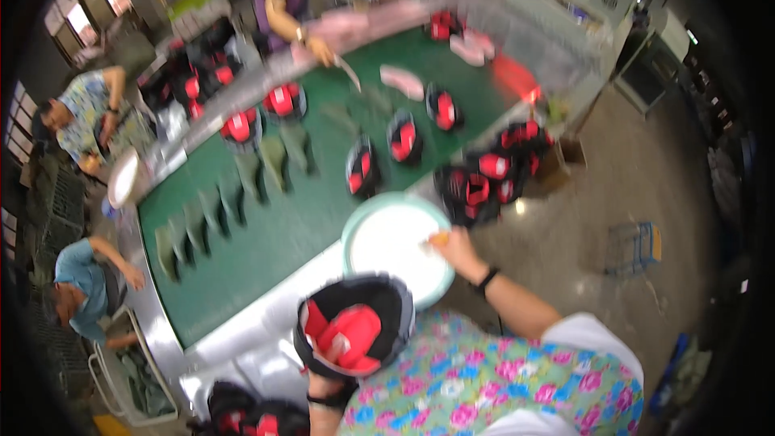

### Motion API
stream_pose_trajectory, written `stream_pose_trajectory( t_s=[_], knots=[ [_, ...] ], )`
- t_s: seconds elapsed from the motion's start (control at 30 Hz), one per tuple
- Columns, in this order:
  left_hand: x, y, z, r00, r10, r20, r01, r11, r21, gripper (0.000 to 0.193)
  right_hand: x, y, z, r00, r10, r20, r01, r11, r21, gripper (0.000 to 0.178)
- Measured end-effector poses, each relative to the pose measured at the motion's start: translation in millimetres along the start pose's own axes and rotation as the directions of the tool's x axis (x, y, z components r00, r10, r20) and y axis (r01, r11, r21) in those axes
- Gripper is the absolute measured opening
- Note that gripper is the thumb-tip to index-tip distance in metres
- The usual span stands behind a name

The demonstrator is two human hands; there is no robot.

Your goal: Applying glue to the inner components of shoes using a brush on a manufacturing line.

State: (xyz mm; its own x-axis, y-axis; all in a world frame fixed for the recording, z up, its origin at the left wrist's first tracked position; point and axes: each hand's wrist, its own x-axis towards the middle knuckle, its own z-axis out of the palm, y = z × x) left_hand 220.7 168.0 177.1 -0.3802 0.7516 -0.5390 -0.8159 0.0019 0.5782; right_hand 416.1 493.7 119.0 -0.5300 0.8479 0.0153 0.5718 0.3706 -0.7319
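My left hand (pixel 324 386) holds up a black shoe upper (pixel 397 307) with a red lining; most of its fingers are hidden by the upper. Over a pale green basin (pixel 349 230) of white liquid (pixel 387 246), my right hand (pixel 458 250) is closed on a small brush-like tool (pixel 438 239) with an orange-yellow handle. The tool's lower end reaches into or just above the white; blur leaves this unclear. The basin stands at the near edge of a green conveyor belt (pixel 266 274), right beside the held upper.
Several black-and-red uppers (pixel 404 139) and a row of olive-green pieces (pixel 274 163) lie on the belt. Piles of uppers (pixel 492 168) sit right of the basin and at the lower left (pixel 250 416). Across the belt a co-worker's hand (pixel 321 52) holds a thin pale strip. Two more people sit left.
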Motion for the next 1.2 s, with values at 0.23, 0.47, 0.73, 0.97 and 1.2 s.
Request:
stream_pose_trajectory(
  t_s=[0.23, 0.47, 0.73, 0.97, 1.2],
  knots=[
    [-15.3, -0.7, 15.3, 0.988, -0.021, -0.154, 0.026, 0.999, 0.031, 0.056, 8.1, -14.4, -3.0, 0.995, 0.097, 0.000, -0.097, 0.991, 0.095, 0.017],
    [0.9, -2.0, 37.5, 0.983, -0.048, -0.180, 0.038, 0.998, -0.056, 0.057, -6.1, 9.1, 26.7, 0.997, 0.073, 0.004, -0.073, 0.997, -0.002, 0.017],
    [31.6, 1.7, 36.8, 0.990, 0.109, -0.091, -0.097, 0.987, 0.129, 0.064, -12.5, -11.8, 14.1, 0.995, 0.089, -0.039, -0.086, 0.993, 0.083, 0.014],
    [44.6, 15.1, 47.2, 0.999, -0.029, -0.039, 0.030, 0.999, 0.028, 0.058, -0.4, -88.0, -43.4, 0.997, 0.066, 0.029, -0.072, 0.930, 0.361, 0.017],
    [54.3, 2.6, 47.4, 0.999, 0.005, 0.037, -0.011, 0.987, 0.159, 0.056, 2.8, -140.5, -44.5, 0.969, -0.092, 0.230, -0.037, 0.864, 0.503, 0.019]
  ],
)
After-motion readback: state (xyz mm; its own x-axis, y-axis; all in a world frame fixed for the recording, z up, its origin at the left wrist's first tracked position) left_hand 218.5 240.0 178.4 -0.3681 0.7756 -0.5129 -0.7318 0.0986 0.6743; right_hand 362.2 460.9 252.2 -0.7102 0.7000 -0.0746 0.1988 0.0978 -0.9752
